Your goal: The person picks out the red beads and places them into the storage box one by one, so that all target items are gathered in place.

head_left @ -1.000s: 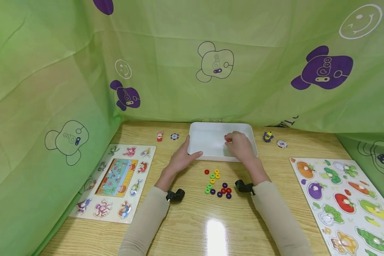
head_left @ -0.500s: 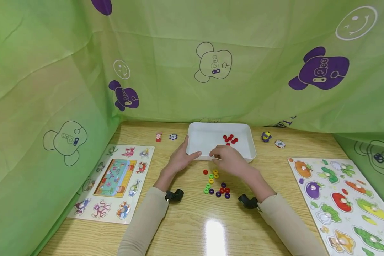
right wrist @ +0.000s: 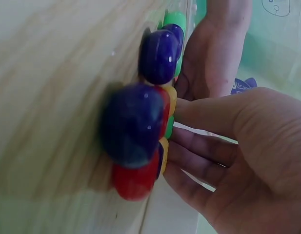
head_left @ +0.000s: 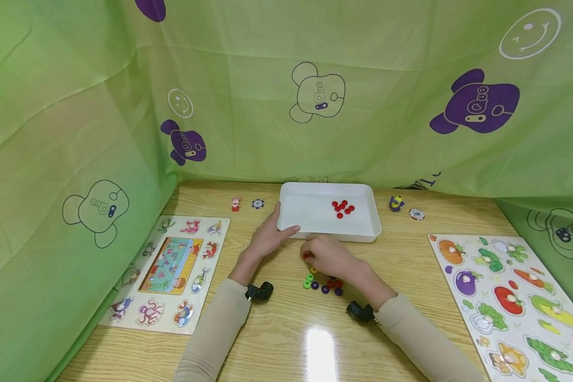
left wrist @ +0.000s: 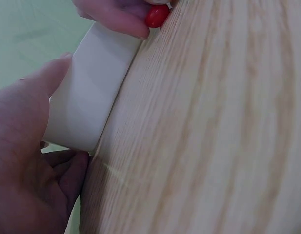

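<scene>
My left hand grips the front-left corner of a white tray, with the thumb along its front wall and the fingers curled at its side. Several red rings lie in the right part of the tray. Just in front of it, my right hand pinches another red ring with its fingertips, close to the table. Nearby lie green rings, purple rings, red rings and a yellow ring. The right hand hides part of this group.
A sea-animal puzzle board lies at left, a vegetable puzzle board at right. Small figures and poker chips flank the tray. Green cloth hangs behind and at the sides of the wooden table.
My right hand has let go of a red ring in the tray, come back over the front wall and taken another red ring from the table. The left hand stays on the tray.
</scene>
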`<action>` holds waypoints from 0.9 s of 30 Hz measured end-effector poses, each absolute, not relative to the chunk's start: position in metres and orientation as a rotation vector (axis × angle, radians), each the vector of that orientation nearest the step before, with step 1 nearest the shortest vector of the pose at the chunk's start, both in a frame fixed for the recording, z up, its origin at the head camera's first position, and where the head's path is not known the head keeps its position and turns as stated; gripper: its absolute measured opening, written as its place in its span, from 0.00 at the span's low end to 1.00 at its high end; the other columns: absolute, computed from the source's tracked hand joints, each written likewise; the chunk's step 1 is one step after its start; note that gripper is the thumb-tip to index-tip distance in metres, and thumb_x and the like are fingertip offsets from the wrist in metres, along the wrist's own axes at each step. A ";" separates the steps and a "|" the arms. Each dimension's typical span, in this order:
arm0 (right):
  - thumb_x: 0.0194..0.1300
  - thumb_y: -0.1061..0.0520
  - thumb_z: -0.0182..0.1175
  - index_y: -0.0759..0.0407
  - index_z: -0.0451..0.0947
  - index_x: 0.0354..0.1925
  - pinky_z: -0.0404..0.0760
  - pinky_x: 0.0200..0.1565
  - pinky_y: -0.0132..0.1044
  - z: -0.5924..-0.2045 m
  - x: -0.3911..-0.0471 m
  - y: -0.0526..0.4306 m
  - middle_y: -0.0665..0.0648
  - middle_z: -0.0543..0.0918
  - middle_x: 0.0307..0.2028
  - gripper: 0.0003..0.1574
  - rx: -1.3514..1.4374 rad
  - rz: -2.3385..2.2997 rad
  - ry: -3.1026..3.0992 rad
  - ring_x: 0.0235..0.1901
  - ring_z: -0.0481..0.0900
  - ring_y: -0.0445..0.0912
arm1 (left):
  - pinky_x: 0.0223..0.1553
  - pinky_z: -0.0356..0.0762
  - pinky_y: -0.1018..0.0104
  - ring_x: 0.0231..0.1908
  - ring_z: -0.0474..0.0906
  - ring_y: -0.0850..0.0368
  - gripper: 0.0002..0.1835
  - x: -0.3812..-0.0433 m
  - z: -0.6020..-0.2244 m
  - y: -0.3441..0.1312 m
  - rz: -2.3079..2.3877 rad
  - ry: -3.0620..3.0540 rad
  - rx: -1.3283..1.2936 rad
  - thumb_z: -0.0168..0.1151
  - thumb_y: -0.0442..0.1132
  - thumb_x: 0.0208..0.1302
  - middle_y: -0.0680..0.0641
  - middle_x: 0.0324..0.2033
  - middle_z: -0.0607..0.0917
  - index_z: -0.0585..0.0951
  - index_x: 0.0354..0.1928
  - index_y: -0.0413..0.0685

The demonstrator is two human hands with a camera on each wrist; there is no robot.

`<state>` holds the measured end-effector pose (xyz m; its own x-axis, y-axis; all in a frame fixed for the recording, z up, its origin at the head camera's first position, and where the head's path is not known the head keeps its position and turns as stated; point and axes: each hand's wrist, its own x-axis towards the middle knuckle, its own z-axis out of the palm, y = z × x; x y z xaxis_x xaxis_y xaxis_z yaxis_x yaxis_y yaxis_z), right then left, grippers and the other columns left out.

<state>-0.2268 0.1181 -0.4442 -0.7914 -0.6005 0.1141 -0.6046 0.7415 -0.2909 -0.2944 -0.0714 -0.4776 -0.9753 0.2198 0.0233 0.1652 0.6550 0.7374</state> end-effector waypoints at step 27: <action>0.57 0.62 0.62 0.62 0.83 0.40 0.79 0.37 0.42 -0.418 -0.272 0.167 0.57 0.84 0.35 0.10 0.497 0.752 -2.884 0.35 0.79 0.49 | 0.68 0.56 0.47 0.71 0.51 0.46 0.56 -0.295 -0.478 -0.069 1.236 2.791 0.282 0.56 0.71 0.51 0.46 0.72 0.53 0.42 0.73 0.54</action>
